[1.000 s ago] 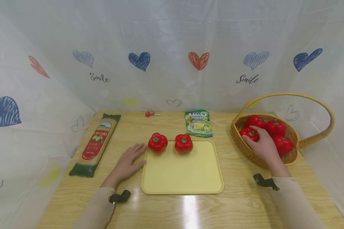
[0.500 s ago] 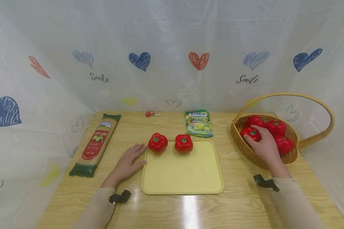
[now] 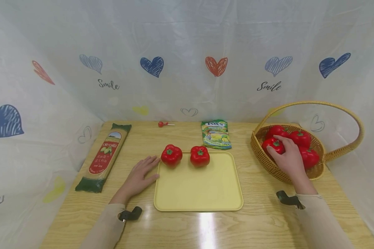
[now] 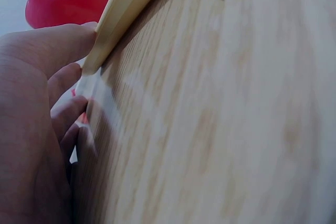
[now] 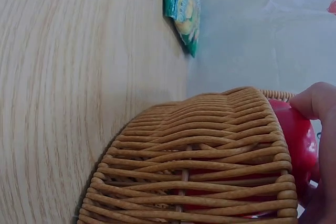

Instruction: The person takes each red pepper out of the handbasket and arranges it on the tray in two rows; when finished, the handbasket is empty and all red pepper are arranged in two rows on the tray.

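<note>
In the head view my right hand (image 3: 288, 157) reaches into the wicker basket (image 3: 266, 166) and grips a red bell pepper (image 3: 273, 145) between thumb and fingers. Behind and beside it lie several more red bell peppers (image 3: 308, 157). The right wrist view shows the held pepper (image 5: 296, 140) just over the woven rim, partly hidden by the wall. My left hand (image 3: 138, 178) lies with fingers extended at the left edge of the yellow tray (image 3: 199, 190), touching it. Two red bell peppers, one at the back left (image 3: 171, 155) and one at the back middle (image 3: 200, 156), sit on that tray.
A spaghetti packet (image 3: 104, 157) lies on the left of the wooden table (image 3: 180, 230). Toward the back are a red lollipop (image 3: 162, 124) and a green candy bag (image 3: 216, 134). The basket's tall handle (image 3: 314, 102) arches up behind the right hand.
My right hand and the pepper it grips have shifted slightly to the right within the basket. The left hand and tray have stayed put.
</note>
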`<action>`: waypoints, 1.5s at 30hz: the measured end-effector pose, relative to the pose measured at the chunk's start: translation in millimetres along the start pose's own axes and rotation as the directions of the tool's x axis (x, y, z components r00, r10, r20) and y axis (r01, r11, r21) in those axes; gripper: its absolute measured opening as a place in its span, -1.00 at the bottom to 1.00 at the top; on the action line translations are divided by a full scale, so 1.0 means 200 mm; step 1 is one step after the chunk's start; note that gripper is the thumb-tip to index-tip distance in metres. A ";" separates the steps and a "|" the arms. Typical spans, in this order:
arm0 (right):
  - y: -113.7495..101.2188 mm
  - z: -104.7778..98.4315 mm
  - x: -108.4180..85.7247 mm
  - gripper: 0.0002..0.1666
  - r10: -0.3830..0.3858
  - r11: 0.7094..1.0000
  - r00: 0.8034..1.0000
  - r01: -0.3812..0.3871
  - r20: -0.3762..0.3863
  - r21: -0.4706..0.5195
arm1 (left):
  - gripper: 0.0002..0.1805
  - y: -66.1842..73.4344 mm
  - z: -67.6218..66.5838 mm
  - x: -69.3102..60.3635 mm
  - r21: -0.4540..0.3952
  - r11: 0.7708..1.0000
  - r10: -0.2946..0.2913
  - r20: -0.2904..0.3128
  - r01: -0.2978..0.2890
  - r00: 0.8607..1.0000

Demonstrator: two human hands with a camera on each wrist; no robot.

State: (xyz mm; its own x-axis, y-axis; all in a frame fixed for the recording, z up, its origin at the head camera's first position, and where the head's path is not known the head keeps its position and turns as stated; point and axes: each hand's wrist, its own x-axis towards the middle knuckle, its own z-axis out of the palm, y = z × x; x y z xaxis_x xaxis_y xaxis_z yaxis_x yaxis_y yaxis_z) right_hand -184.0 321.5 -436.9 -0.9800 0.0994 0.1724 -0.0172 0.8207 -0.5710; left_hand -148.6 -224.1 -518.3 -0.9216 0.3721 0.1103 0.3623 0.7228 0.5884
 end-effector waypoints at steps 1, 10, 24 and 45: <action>0.00 0.00 0.00 -0.24 -0.003 1.000 1.000 0.003 -0.005 0.000 | -0.29 0.00 0.00 0.00 0.001 1.000 0.001 0.000 -0.001 1.000; 0.01 -0.01 -0.02 -0.28 -0.042 0.999 0.998 0.042 -0.052 0.007 | -0.29 0.00 0.00 0.00 0.004 1.000 0.000 0.003 0.000 1.000; -0.04 -0.07 -0.05 -0.33 -0.109 0.993 0.989 0.113 -0.099 0.035 | -0.29 0.00 0.00 0.00 0.001 1.000 -0.001 0.000 0.001 1.000; -0.16 -0.12 -0.12 -0.36 -0.174 0.983 0.979 0.180 -0.104 0.046 | -0.28 -0.01 0.00 0.00 0.013 1.000 0.000 -0.001 0.000 1.000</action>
State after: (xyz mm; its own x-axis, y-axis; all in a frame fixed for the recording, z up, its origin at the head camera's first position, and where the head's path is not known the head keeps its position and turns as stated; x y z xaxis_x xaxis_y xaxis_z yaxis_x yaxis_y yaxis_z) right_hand -155.5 306.7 -404.5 -0.9359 0.0129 0.3519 -0.2022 0.7984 -0.5672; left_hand -149.0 -225.4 -520.2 -0.9216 0.3719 0.1114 0.3644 0.7300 0.5782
